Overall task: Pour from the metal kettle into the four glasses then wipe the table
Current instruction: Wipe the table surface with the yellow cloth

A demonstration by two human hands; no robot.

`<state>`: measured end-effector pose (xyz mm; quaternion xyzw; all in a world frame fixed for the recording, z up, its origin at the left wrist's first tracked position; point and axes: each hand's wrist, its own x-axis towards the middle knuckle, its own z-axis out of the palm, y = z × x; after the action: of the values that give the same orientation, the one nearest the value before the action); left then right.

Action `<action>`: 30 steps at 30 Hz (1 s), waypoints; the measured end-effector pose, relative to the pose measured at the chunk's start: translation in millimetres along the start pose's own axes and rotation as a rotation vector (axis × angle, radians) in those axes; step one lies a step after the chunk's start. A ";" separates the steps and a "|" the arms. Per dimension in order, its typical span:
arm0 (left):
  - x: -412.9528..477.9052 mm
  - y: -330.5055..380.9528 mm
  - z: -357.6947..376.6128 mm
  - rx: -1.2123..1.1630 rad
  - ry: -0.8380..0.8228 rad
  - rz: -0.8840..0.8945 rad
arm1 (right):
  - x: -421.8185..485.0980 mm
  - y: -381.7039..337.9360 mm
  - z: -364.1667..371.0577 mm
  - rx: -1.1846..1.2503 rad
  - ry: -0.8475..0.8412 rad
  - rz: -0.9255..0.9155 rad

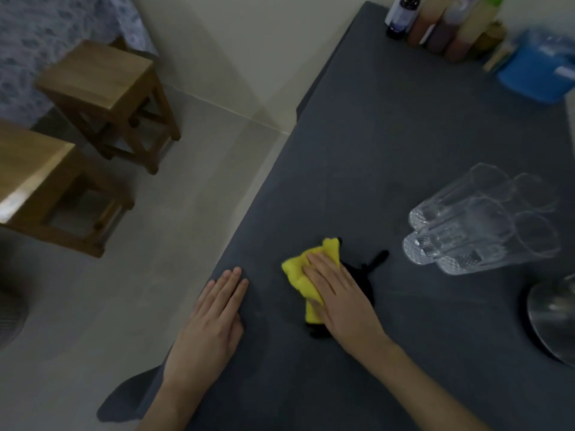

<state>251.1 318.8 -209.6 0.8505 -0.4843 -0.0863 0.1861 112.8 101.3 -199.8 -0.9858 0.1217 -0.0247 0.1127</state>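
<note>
Right hand (339, 301) flat on cloth (303, 276)

Your left hand (207, 328) and right hand (337, 293) are bare, forearms uncovered, with no sleeves, rings or watch showing.

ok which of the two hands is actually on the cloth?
The right hand, pressing flat on the yellow cloth. The left hand lies palm-down on the bare table, apart from the cloth.
</note>
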 end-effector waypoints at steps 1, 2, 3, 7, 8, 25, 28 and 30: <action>0.5 0.7 0.0 -0.001 0.004 0.002 | -17.5 10.5 -4.0 -0.006 -0.017 0.003; 0.6 1.3 0.0 -0.001 0.003 0.002 | -33.8 21.5 -8.7 -0.022 -0.032 0.011; 0.5 1.6 -0.1 -0.001 0.002 -0.001 | -48.0 33.1 -13.3 -0.039 -0.043 0.027; 0.1 1.6 -0.9 0.008 -0.003 -0.010 | -85.0 68.0 -29.3 -0.032 -0.065 0.163; 0.2 1.8 -1.1 0.011 -0.004 -0.011 | -87.8 69.0 -29.3 -0.023 -0.051 0.203; 0.9 4.9 -5.0 0.157 -0.044 0.027 | -19.8 -85.6 20.6 0.028 -0.013 0.101; 1.3 8.2 -8.8 0.302 -0.085 0.022 | -49.4 -68.1 15.8 0.012 -0.014 0.105; -0.2 17.4 -11.5 0.338 -0.098 0.000 | -68.5 -55.7 12.5 0.010 -0.019 0.123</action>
<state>241.0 313.6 -192.2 0.8644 -0.5005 -0.0448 0.0165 60.4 173.5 -200.7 -0.9761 0.1811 -0.0092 0.1201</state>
